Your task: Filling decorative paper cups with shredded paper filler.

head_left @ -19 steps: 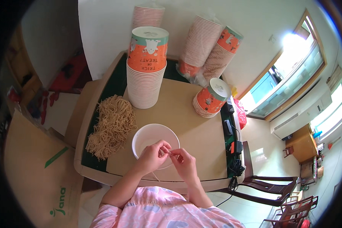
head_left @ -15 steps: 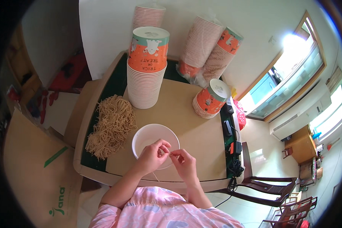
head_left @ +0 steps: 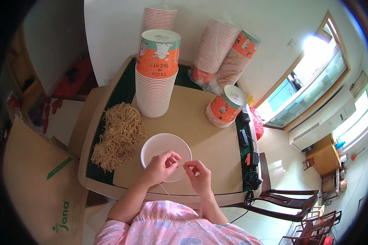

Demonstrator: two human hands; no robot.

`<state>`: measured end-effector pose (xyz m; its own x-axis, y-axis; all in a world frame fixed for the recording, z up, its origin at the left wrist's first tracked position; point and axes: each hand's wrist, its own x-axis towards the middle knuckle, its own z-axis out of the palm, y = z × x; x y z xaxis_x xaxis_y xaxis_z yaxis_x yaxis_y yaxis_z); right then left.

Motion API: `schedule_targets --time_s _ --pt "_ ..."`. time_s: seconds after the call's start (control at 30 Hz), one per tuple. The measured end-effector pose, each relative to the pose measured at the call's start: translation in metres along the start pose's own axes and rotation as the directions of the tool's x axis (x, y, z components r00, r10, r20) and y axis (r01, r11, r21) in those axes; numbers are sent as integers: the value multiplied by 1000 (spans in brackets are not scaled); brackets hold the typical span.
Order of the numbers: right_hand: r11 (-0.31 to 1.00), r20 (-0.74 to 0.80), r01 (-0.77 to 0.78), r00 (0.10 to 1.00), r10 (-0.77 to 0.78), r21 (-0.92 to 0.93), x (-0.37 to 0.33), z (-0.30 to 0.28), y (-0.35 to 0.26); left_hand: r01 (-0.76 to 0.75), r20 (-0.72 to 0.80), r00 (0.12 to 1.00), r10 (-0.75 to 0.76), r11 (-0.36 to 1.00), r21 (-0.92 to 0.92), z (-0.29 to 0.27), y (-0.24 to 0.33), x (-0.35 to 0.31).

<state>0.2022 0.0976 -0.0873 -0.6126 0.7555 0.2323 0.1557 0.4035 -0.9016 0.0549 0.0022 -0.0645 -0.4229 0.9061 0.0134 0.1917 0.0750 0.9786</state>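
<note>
A pale wall (head_left: pixel 270 16) stands behind a table (head_left: pixel 104 185) with rounded corners, topped partly in green and partly by a tan sheet (head_left: pixel 214 159). At the lower left of the frame is a large brown cardboard box (head_left: pixel 37 171) with green markings. Left of centre, a tangled heap of beige cord (head_left: pixel 118 136) lies on the table. In the upper centre rises a tall stack of upside-down paper buckets (head_left: pixel 157 77), orange and green at the top, with another pale stack (head_left: pixel 159 16) behind it. Just left of centre sits a white bucket (head_left: pixel 161 143), its open mouth facing up. The left hand (head_left: pixel 161 167) is over its near side, thumb and fingers pinched narrowly on a thin cord (head_left: pixel 181 164); a loose strand (head_left: pixel 164 189) hangs below this hand. The right hand (head_left: pixel 199 176), just beside, pinches the same cord between its fingertips. Farther right are a short bucket stack (head_left: pixel 226 107) and, above it, two wrapped stacks leaning against the wall. Black adapters (head_left: pixel 254 158) line the table's right edge, near a dark wooden chair (head_left: pixel 288 198) at lower right.
</note>
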Motion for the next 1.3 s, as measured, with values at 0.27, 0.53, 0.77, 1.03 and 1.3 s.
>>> schedule_targets --time_s 0.27,0.53,0.77,1.03,1.3 --pt "984 20 -46 999 43 171 -1 2 12 -33 -23 999 34 997 72 3 -9 7" --pt "972 14 -48 999 46 231 1 4 16 -89 -13 996 92 988 129 5 -2 3" --pt "978 38 -42 999 35 203 1 6 15 -24 -41 999 27 997 73 6 -6 4" --pt "986 47 -4 999 -3 164 0 6 14 -60 -46 997 62 997 55 7 0 4" --pt "992 32 -17 999 13 122 -1 6 14 -37 -90 995 40 999 33 9 -4 4"
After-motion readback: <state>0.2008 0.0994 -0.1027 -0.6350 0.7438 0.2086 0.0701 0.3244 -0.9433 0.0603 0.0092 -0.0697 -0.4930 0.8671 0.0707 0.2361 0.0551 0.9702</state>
